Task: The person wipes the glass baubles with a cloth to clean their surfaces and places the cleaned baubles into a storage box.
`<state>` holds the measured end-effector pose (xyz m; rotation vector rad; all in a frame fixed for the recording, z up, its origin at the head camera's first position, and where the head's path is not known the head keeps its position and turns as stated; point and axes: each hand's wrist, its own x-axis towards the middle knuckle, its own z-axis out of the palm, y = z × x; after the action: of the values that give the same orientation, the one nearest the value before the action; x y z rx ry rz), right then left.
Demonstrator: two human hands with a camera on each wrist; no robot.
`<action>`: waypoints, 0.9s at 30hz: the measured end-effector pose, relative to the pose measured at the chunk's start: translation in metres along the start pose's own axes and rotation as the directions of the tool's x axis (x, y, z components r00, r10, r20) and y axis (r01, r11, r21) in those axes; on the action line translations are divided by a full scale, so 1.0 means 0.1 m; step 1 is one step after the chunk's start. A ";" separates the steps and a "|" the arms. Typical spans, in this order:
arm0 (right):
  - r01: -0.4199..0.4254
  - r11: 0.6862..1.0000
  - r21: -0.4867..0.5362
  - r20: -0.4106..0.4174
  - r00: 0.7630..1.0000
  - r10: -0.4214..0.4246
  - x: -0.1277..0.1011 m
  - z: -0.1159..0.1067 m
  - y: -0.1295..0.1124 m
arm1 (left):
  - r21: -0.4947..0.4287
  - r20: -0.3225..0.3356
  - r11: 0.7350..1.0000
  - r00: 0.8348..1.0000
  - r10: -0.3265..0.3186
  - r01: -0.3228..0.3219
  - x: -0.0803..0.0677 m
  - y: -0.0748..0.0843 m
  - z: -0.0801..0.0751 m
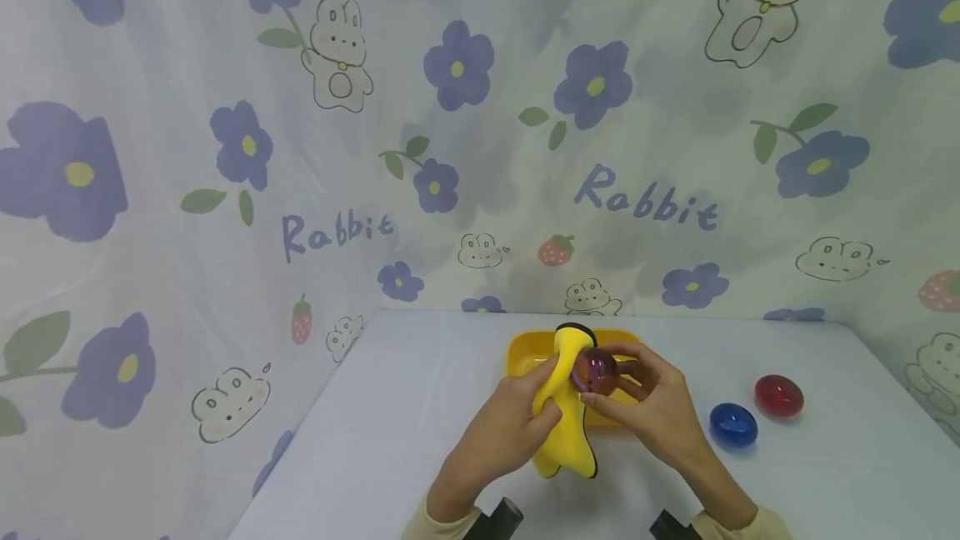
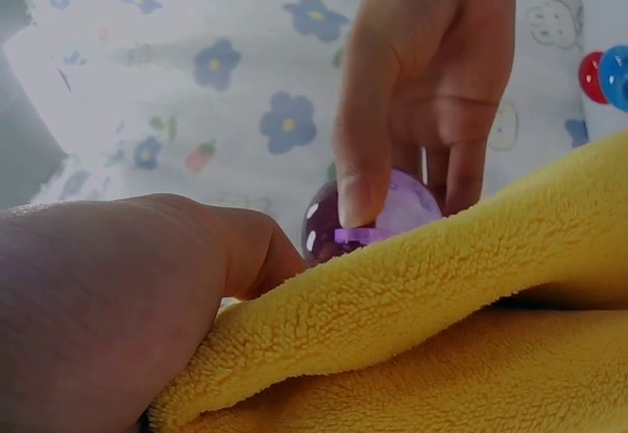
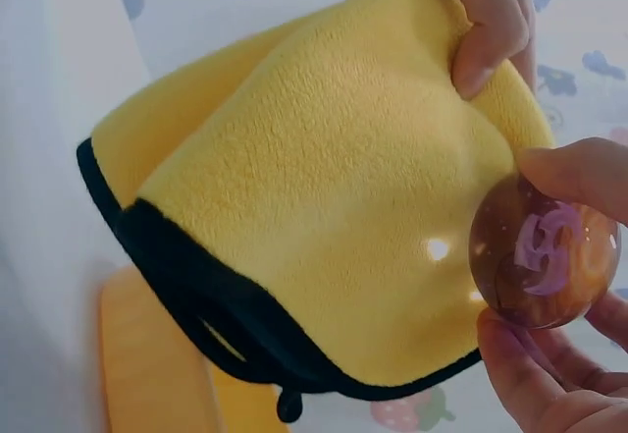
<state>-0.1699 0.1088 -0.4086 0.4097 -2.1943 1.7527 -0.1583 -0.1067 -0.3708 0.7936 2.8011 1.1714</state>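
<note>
My left hand [image 1: 504, 422] grips a yellow plush cloth [image 1: 564, 438] with black edging, which hangs down in folds above the table. With its thumb and fingers my right hand [image 1: 666, 408] holds a see-through purple ball [image 1: 597, 372] against the cloth's right side. In the right wrist view the ball [image 3: 546, 254] shows a pale purple shape inside it, and the cloth [image 3: 324, 188] spreads beside it. From the left wrist, the cloth's fold [image 2: 412, 296] hides the lower part of the ball [image 2: 407, 202].
Behind the hands, a yellow plastic container [image 1: 519, 350] stands on the white table [image 1: 390, 407], partly covered by cloth and hands. To the right lie a blue glossy egg-shaped piece [image 1: 733, 425] and a red one [image 1: 779, 396]. A flower-patterned curtain [image 1: 510, 148] rises behind the table.
</note>
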 end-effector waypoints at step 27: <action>-0.139 0.984 -0.109 0.059 0.988 0.146 0.03 -0.05 0.04 | -0.006 -0.122 0.997 0.989 0.078 -0.079 -0.06 0.08 -0.02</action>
<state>-0.1736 0.1145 -0.4101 0.2974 -2.4043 1.7074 -0.1496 -0.1059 -0.3650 0.8682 2.8819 1.2877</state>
